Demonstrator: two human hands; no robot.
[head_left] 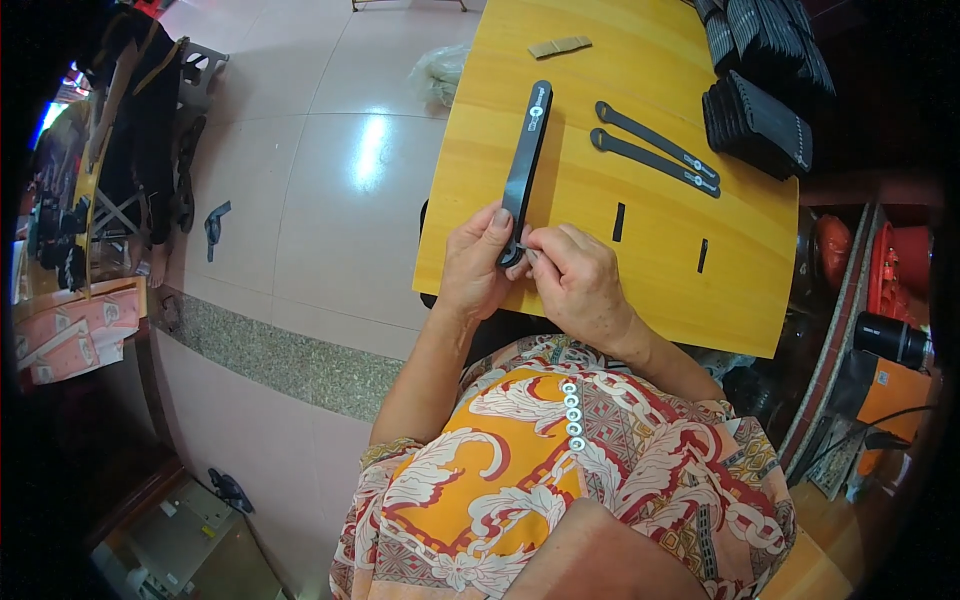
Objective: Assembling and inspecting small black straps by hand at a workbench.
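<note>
My left hand [470, 268] is closed around the lower end of a thick stack of long black straps [524, 160], thumb on top. The stack stands tilted up and away from me, with a pale printed mark near its far rounded end. My right hand [580, 278] pinches with thumb and forefinger at the stack's lower end; what lies between those fingertips is too small to make out. To the right, two single black straps [650, 163] with slotted round heads lie side by side on the yellow wooden table [470, 130].
Two short black strips [618, 222] lie near my right hand. A tan folded piece [560, 47] is at the far edge. Bundles of black straps [755, 125] are piled at the far right corner. A clear plastic bag [440, 75] rests on the floor beside the table.
</note>
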